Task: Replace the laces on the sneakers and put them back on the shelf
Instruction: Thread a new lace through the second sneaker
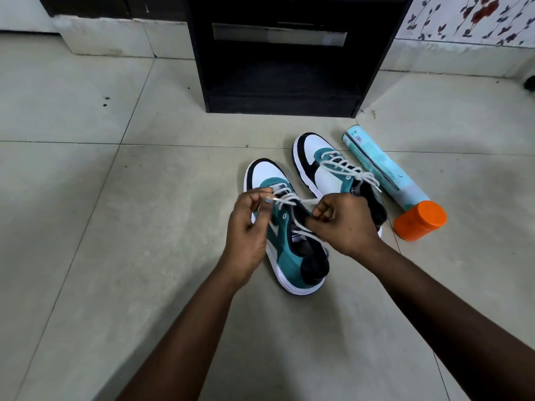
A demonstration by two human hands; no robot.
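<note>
Near sneaker (285,244): teal suede, white toe, upright on glossy tiles (115,256) before you.
Lace (292,201): white cord, half threaded.
Your left hand (246,227): pinches the lace tip.
Your right hand (341,224): fisted on the lace.
Far sneaker (327,166): laced, beside a spray can (385,169).
Shelf (286,53): black, boxy.

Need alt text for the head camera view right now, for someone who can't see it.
Both hands, left hand and right hand, pull a white lace on the near teal sneaker on the tiled floor. The second sneaker, already laced, sits beside a spray can lying near a black shelf.
</note>
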